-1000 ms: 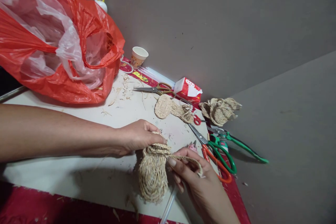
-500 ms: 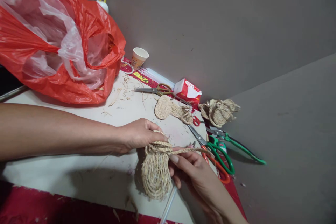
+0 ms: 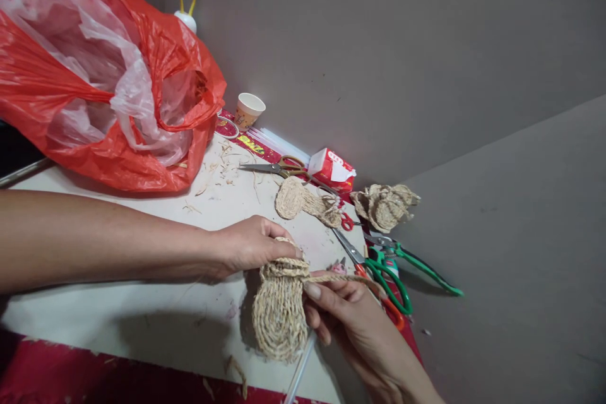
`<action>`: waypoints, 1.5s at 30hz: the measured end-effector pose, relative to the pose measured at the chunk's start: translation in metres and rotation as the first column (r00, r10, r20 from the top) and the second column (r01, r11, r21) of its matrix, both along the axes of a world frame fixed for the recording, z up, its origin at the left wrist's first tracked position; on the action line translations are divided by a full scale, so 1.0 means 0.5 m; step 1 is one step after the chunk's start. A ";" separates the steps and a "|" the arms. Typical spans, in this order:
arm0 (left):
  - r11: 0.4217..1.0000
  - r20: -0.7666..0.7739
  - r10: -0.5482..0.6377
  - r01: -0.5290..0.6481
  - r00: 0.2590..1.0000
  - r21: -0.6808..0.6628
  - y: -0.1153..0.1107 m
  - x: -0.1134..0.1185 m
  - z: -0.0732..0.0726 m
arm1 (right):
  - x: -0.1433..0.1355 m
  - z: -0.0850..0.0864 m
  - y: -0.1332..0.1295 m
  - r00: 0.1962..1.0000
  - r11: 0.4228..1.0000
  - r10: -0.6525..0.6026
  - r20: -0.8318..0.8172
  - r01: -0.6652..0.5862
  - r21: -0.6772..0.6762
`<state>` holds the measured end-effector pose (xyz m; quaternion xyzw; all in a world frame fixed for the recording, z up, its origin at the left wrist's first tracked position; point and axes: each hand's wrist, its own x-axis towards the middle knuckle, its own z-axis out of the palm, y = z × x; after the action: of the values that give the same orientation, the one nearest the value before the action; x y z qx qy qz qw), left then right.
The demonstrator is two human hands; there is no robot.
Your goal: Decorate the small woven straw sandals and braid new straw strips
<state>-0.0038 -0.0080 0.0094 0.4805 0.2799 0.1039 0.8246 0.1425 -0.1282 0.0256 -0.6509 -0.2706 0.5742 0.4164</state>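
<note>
A small woven straw slipper shape [image 3: 280, 319] hangs over the white tabletop, its rounded end toward me. My left hand [image 3: 258, 243] grips its upper end, thumb across the braided band. From the band's right side a braided straw cord [image 3: 345, 278] runs out to the right. My right hand [image 3: 345, 309] pinches this cord between thumb and fingers, close to the woven piece. The other fingers of my right hand are curled beneath, partly hidden.
Brown-handled scissors [image 3: 284, 167], a woven piece [image 3: 290, 197], a red tissue pack [image 3: 332, 170], green-handled scissors [image 3: 388, 281], pruning shears [image 3: 426, 268] and a straw bundle [image 3: 386, 207] lie beyond my hands. A red bag [image 3: 161, 158] and paper cup [image 3: 250, 112] stand farther left.
The view has shifted slightly, so the tools at the right appear a little farther left. Both hands keep their hold on the woven piece and cord.
</note>
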 end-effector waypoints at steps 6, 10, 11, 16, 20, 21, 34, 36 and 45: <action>0.998 0.053 -0.015 0.011 0.998 0.062 0.000 -0.005 0.011 | -0.011 0.015 -0.003 1.000 1.000 0.005 0.002 -0.005 0.024; 0.997 0.055 -0.023 0.019 0.998 0.069 0.000 -0.008 0.017 | -0.019 0.015 -0.007 0.998 0.999 -0.050 -0.033 0.051 0.016; 0.997 0.057 -0.024 0.019 0.998 0.074 0.000 -0.009 0.017 | -0.021 0.015 -0.008 0.998 0.998 -0.059 -0.039 0.060 0.016; 0.997 0.057 -0.035 0.031 0.998 0.065 -0.005 -0.011 0.018 | -0.029 0.009 -0.012 0.997 0.997 -0.057 -0.042 0.059 0.052; 0.997 0.071 -0.054 0.050 0.996 0.054 -0.004 -0.010 0.017 | -0.027 0.003 -0.018 0.998 0.994 -0.059 -0.024 0.061 0.091; 0.997 0.078 -0.055 0.051 0.995 0.064 -0.001 -0.009 0.019 | -0.026 0.001 -0.019 0.998 0.992 -0.067 -0.007 0.067 0.107; 0.907 -0.024 -0.159 0.155 0.987 0.392 -0.103 -0.059 0.090 | -0.039 0.004 -0.036 0.710 0.799 -0.510 0.485 0.183 0.572; 0.884 -0.051 -0.153 0.160 0.987 0.440 -0.112 -0.053 0.067 | -0.042 0.000 -0.037 0.681 0.794 -0.512 0.524 0.141 0.592; 0.537 0.020 -0.155 0.067 0.988 0.841 -0.057 -0.041 0.064 | -0.023 -0.013 -0.030 0.767 0.793 -0.514 0.384 0.254 0.554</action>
<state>-0.0245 -0.0363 0.0416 0.8271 0.1271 0.1941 0.5120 0.1312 -0.1433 0.0190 -0.7009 -0.3591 0.1935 0.5851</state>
